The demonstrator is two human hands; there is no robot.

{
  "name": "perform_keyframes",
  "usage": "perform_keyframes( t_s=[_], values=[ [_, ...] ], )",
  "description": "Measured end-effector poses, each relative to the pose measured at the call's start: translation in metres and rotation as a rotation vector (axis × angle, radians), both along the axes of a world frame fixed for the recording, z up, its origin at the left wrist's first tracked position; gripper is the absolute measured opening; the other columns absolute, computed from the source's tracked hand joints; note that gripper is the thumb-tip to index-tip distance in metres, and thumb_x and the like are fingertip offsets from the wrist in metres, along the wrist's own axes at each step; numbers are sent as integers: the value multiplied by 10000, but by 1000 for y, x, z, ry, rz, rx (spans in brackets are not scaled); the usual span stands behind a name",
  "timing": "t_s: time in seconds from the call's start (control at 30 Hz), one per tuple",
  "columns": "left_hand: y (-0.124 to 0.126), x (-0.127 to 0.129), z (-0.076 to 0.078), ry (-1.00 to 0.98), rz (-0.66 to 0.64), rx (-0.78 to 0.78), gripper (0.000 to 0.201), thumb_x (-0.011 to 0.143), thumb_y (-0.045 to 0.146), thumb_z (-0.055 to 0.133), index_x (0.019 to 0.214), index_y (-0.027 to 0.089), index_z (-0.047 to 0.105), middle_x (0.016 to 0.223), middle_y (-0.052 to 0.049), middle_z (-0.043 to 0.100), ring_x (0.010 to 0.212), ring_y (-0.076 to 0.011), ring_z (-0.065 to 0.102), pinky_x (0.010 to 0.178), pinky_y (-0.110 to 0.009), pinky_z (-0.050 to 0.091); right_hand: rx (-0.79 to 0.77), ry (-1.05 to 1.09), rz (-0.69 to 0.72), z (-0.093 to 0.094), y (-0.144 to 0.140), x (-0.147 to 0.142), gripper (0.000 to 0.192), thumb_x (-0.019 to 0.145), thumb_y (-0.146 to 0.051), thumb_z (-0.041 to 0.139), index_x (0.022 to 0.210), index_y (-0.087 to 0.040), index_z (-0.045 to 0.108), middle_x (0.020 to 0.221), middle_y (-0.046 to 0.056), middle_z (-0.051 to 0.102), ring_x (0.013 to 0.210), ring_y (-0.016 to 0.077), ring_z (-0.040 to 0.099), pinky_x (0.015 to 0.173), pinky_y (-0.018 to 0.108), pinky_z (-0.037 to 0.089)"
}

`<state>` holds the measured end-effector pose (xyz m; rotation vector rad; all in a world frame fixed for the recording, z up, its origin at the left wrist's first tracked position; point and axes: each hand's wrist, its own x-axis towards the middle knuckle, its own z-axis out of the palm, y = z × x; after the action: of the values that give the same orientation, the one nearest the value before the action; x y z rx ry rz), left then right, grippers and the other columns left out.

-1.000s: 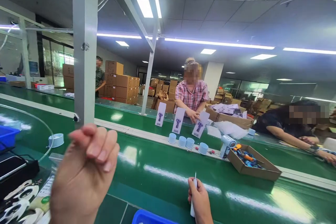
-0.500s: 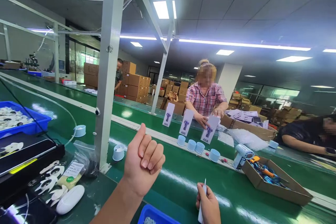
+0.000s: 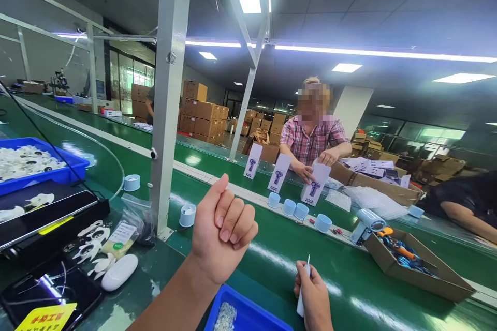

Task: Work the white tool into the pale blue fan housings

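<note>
Two long green conveyor belts, grey steel post, stacked cartons

Left hand raised, fisted; right hand low, fingers curled.

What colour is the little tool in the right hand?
White. The tool sticks up from the closed right hand, low in the head view.
</note>
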<state>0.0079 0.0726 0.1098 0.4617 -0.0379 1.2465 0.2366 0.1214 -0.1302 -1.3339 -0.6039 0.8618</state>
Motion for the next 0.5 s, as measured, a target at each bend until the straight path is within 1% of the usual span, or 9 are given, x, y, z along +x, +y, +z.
perform_keyframes(
  t_s=[0.17,0.5],
  values=[
    [-2,1,0,16,-23,12,588,911,297,442,406,198,157,343,49,83,346,-92,128,347,-225,108,7,-29,4,-1,-1,1,559,558,-637,703,846,-184,546,468,-99,438,399,83,397,396,203,321],
    [-6,3,-1,0,-82,49,585,904,299,442,401,196,161,343,50,87,343,-86,130,347,-219,102,16,-31,12,-5,2,4,534,587,-621,699,845,-180,546,467,-106,433,393,77,397,387,197,323]
  ],
)
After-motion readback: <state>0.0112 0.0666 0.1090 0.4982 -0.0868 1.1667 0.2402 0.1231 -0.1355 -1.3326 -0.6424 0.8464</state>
